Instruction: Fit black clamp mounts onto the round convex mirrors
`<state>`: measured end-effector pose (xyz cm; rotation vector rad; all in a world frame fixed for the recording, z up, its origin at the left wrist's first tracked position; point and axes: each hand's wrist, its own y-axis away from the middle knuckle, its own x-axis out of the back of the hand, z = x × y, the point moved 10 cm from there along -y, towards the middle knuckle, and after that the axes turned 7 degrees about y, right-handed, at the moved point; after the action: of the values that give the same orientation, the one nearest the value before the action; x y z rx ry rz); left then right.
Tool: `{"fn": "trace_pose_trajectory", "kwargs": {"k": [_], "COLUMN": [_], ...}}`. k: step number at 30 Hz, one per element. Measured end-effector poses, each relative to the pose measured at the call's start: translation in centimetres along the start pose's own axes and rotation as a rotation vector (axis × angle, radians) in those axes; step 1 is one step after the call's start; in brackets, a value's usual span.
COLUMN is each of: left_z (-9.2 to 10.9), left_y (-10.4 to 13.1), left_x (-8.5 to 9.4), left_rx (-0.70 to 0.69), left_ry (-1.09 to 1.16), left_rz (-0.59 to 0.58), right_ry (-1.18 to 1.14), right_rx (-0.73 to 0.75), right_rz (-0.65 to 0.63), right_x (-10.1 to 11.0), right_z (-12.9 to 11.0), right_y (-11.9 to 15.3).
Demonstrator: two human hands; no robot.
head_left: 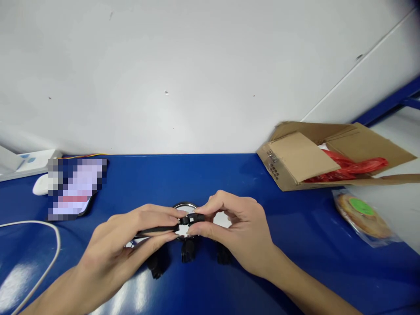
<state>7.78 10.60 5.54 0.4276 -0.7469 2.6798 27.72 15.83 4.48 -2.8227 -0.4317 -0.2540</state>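
My left hand [121, 245] is closed around a thin black-rimmed round mirror [159, 229], seen edge-on between thumb and fingers. Between the thumb and fingertips of my right hand [236, 227], a small black mount [196, 218] is pinched; it joins the mirror at a short black joint. Under my hands, another round mirror [183, 208] with a shiny rim lies on the blue table, its black mount [188, 251] toward me. Similar mirrors lie partly hidden on both sides, with black mounts [155, 266] showing.
A phone [77, 188], partly pixelated, lies at the left beside a white mouse [40, 184] and a white cable [57, 240]. At the right stand an open cardboard box [275, 168] with red plastic inside and a bagged round item [364, 214] with a green label. A white wall [210, 87] rises behind.
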Motion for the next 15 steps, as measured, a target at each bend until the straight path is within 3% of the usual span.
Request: {"fn": "trace_pose_trajectory", "kwargs": {"k": [9,15], "left_z": [0.4,0.1], "left_y": [0.4,0.3], "left_x": [-0.4,-0.5], "left_rx": [-0.032,-0.006], "left_ry": [-0.005,-0.007], "left_rz": [-0.043,-0.048], "right_ry": [0.015,-0.117], "right_rx": [-0.036,-0.172], "right_rz": [0.009,-0.069], "right_x": [0.1,-0.7], "right_z": [0.2,1.9], "right_y": [0.0,0.0]}}
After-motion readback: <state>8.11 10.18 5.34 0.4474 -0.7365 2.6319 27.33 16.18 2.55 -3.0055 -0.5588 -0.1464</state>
